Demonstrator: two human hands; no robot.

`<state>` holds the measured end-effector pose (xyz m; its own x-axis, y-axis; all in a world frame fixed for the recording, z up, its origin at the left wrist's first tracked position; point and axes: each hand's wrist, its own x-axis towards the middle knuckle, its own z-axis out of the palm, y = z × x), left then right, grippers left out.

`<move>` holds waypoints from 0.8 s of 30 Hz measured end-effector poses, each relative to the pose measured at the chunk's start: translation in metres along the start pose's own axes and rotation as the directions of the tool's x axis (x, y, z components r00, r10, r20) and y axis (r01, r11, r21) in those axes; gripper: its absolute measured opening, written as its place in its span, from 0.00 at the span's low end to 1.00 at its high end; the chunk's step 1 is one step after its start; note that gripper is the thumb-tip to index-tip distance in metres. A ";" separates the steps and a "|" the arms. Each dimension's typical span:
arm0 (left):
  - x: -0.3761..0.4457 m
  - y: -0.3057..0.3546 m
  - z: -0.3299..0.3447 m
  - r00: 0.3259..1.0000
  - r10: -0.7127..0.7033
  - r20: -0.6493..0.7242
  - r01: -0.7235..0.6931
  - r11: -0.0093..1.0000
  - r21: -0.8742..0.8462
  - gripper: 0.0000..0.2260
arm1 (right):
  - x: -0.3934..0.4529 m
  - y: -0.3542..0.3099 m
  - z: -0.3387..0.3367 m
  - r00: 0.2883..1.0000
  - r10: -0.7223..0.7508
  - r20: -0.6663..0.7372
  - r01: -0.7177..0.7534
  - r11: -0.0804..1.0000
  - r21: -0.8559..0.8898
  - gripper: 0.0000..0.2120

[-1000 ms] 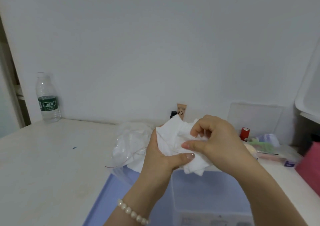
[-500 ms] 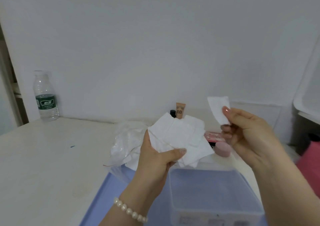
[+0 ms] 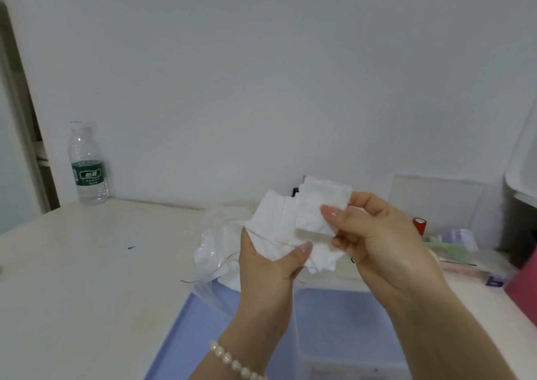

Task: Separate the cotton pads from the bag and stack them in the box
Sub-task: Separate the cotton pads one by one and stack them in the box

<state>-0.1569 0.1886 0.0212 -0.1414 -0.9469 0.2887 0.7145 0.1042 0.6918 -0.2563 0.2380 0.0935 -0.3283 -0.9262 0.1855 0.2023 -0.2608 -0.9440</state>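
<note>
My left hand (image 3: 268, 266) grips a bunch of white cotton pads (image 3: 276, 228), thumb across their front. My right hand (image 3: 377, 234) pinches a single cotton pad (image 3: 322, 205) between thumb and fingers and holds it against the top right of the bunch. Both hands hover above a clear plastic box (image 3: 343, 333) that stands on a pale blue lid or mat (image 3: 177, 339). A crumpled clear bag (image 3: 215, 243) with more white pads in it lies on the table just behind and left of the box.
A water bottle (image 3: 87, 166) stands at the back left by the wall. Small cosmetics, a red roll (image 3: 420, 225) and a clear case lie at the right. A pink object (image 3: 523, 278) sits at the right edge.
My right hand pulled one pad away to the right and up, then brought it back onto the bunch in my left hand.
</note>
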 end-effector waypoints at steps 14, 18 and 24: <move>-0.001 0.004 0.005 1.000 0.020 0.017 -0.019 0.998 -0.064 0.31 | -0.001 0.024 0.018 0.993 0.014 -0.116 -0.019 0.999 -0.047 0.06; 0.000 0.003 0.004 1.000 0.004 0.007 -0.004 0.999 -0.046 0.34 | 0.002 0.027 0.017 0.988 0.005 -0.155 -0.020 0.995 -0.096 0.08; -0.003 0.003 0.005 0.999 -0.042 -0.003 0.041 0.991 -0.128 0.27 | 0.003 0.029 0.015 0.983 0.022 -0.182 -0.036 0.997 -0.074 0.07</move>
<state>-0.1575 0.1932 0.0255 -0.1692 -0.9513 0.2576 0.7901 0.0253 0.6125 -0.2373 0.2233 0.0708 -0.4859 -0.8668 0.1123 0.1451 -0.2067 -0.9676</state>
